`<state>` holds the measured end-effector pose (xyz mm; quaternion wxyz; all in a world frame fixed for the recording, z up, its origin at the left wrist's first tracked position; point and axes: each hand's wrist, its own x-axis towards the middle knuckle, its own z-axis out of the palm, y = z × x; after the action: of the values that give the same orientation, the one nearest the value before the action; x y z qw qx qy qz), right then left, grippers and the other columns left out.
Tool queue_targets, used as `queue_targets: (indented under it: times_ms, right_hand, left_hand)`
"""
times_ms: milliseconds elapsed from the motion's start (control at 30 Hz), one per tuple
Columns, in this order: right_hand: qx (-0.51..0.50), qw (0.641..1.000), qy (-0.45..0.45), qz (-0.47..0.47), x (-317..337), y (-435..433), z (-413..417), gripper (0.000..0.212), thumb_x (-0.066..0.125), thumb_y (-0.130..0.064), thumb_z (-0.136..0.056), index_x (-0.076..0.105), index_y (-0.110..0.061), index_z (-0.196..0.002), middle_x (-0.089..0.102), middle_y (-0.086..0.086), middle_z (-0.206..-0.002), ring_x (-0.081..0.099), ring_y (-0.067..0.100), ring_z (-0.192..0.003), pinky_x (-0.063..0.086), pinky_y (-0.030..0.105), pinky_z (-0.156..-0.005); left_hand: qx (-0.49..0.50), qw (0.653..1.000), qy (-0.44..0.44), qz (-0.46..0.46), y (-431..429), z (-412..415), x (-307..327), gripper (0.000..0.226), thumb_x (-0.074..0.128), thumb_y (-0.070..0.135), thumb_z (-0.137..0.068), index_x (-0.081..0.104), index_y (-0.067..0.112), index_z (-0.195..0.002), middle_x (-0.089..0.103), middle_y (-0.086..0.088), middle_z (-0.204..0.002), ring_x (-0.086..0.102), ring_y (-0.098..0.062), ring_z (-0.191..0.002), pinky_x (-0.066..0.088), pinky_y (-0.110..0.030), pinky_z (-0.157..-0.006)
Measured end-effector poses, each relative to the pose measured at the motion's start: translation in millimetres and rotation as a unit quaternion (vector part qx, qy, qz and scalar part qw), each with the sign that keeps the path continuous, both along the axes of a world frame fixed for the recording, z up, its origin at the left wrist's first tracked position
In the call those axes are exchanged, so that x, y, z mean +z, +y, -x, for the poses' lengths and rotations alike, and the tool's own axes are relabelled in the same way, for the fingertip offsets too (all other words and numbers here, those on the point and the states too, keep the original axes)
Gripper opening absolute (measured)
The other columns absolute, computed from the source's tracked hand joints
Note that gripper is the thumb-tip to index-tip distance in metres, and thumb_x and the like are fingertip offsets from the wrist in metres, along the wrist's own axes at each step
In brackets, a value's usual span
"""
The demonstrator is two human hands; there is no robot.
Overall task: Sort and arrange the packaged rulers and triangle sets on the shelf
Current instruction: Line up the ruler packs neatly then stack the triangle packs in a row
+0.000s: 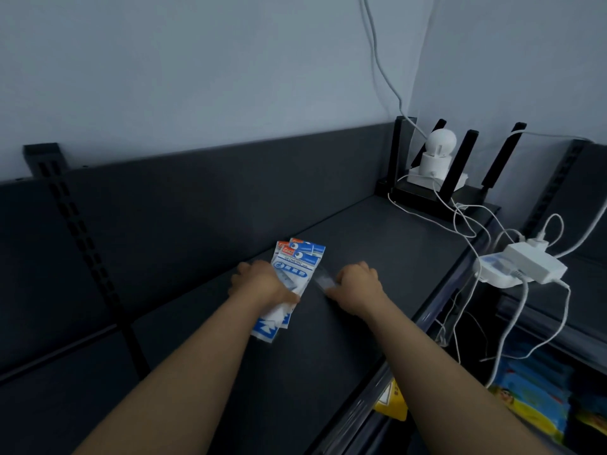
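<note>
1. Left hand (262,285): fingers and thumb are curled round a fanned bunch of flat blue-and-white plastic-sleeved ruler packets (297,259). The printed headers project beyond the knuckles, and the lower ends trail below the wrist.
2. Right hand (356,285): it is just beside the left hand, with fingers curled, low over the dark grey metal shelf (377,231). A clear, blurred sliver (323,281) shows at its thumb side, between the two hands. Whether the hand grips it cannot be told.
3. Position of the goods: the whole bunch is carried by the left hand above the shelf board. Whether its lower ends touch the board cannot be told.
4. Handling, as a judgement: the packets look light, thin and springy. Their glossy sleeves probably slide over one another, so a fanned bunch may splay or shed a packet. A firm pinch across the middle of the stack, or at the stiffer printed headers, seems the surest hold. Tapping the edges square on the board would help before release.
5. Surroundings: in the corner beyond the right hand stand a white dome-shaped camera (438,152) and a black router (460,165). A white power adapter (532,261) with loose white cables (460,224) lies to that hand's right.
</note>
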<state>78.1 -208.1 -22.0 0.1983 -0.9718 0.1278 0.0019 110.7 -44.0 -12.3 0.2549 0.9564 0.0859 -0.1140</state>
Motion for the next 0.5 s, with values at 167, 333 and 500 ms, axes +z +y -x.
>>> queue_targets:
  times_ms: [167,333,500]
  right_hand:
    - [-0.025,0.997,0.046,-0.050,12,3,2,0.023,0.055,-0.023,-0.088,0.059,-0.003,-0.099,0.061,0.017,-0.113,0.053,0.027,-0.084,0.044,0.031,-0.069]
    - [-0.053,0.985,-0.008,-0.162,10,6,14,0.025,0.059,-0.027,-0.088,0.056,-0.010,-0.105,0.059,0.008,-0.099,0.060,0.025,-0.088,0.043,0.028,-0.066]
    - [-0.072,0.926,-0.034,-0.370,10,22,29,0.011,0.058,-0.001,-0.083,0.061,-0.012,-0.085,0.059,0.006,-0.065,0.052,0.016,-0.048,0.042,0.020,-0.041]
  left_hand:
    - [-0.001,0.995,-0.019,0.099,22,7,4,0.090,0.091,0.027,-0.057,0.038,0.007,-0.127,0.055,-0.006,-0.127,0.056,-0.024,-0.115,0.047,-0.033,-0.088]
    - [-0.019,0.987,-0.011,0.160,41,13,1,0.054,0.090,0.022,-0.057,0.063,0.015,-0.104,0.068,0.002,-0.102,0.064,-0.015,-0.088,0.052,-0.029,-0.078]
    - [-0.012,0.957,0.013,0.290,60,28,5,0.036,0.088,0.008,-0.062,0.068,0.016,-0.091,0.073,-0.001,-0.091,0.068,-0.017,-0.083,0.054,-0.033,-0.078]
